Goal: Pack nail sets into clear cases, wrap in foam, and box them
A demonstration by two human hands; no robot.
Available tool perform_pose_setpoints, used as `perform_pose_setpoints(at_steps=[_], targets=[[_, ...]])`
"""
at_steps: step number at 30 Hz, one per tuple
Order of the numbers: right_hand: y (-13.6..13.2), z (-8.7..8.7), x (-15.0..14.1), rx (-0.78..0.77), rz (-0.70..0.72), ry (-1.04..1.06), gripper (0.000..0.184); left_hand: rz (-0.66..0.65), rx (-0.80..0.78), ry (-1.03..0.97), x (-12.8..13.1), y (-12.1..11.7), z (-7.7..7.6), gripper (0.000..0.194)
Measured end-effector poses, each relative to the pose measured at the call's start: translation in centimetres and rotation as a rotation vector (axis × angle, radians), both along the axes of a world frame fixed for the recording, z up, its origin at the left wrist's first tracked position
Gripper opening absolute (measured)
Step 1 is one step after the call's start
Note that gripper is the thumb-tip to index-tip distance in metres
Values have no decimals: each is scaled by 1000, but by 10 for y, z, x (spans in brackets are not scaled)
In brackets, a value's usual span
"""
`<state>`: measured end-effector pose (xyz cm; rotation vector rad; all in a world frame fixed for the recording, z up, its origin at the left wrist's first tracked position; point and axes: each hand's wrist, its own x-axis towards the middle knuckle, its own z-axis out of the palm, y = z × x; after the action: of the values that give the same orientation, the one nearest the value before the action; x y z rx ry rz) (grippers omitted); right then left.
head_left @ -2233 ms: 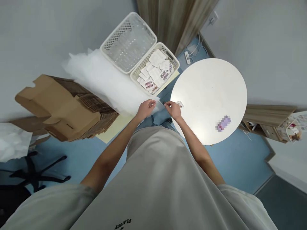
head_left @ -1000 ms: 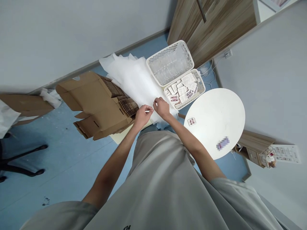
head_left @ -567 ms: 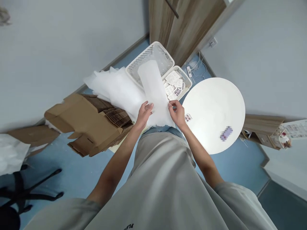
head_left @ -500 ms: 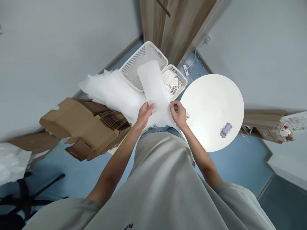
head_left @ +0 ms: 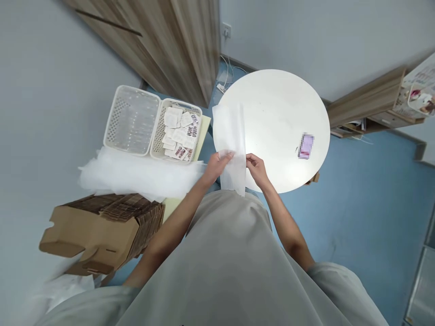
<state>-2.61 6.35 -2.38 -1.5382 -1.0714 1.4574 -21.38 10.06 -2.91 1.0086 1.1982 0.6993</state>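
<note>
A long, whitish, translucent foam sheet (head_left: 233,129) hangs upright in front of me, over the near left rim of a round white table (head_left: 278,104). My left hand (head_left: 218,166) grips it from its left side, with the thumb laid on its face. At the right edge, my right hand (head_left: 257,169) is closed in a pinch, its fingertips at the sheet's border. I cannot tell whether the sheet is a single layer or a bag. More white foam sheets (head_left: 136,174) lie in a pile to the left.
A white basket (head_left: 154,142) holds many small printed cards and packets (head_left: 178,131). Left of it stands another white basket (head_left: 106,129) with clear plastic inside. Folded brown cardboard boxes (head_left: 102,226) are stacked at lower left. A purple, blurred-out object (head_left: 306,146) lies on the table.
My view has turned to the right. Both hands have carried the foam sheet from in front of the baskets to the table's left edge, still holding it.
</note>
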Motion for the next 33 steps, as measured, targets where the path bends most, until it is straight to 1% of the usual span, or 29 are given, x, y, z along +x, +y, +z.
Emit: perform_pose_setpoints(at_steps=[3, 6, 8, 11, 15, 18, 20, 23, 29, 33], targets=[[-11, -12, 32, -28, -66, 135, 33, -128, 34, 48, 39, 0, -5, 46], [-22, -25, 58, -127, -94, 188, 46, -201, 74, 88, 74, -1, -20, 40], [-27, -32, 74, -184, -96, 192, 52, -229, 63, 115, 93, -2, -32, 38], [-32, -40, 95, -206, -63, 242, 55, -263, 29, 170, 115, -5, -46, 39], [-34, -47, 119, -246, -2, 301, 59, -305, 8, 159, 133, -10, -54, 41], [-34, -53, 135, -261, 2, 329, 61, -279, 23, 186, 138, -12, -61, 37], [-34, -58, 145, -267, 14, 319, 52, -261, 26, 242, 138, -13, -68, 32], [-34, -69, 160, -273, 18, 221, 44, -243, 15, 337, 133, -11, -83, 26], [-33, -107, 194, -238, -85, 7, 40, -161, -24, 429, 112, 1, -117, 27], [-30, -132, 209, -237, -100, -88, 41, -90, -141, 478, 101, 15, -136, 27]])
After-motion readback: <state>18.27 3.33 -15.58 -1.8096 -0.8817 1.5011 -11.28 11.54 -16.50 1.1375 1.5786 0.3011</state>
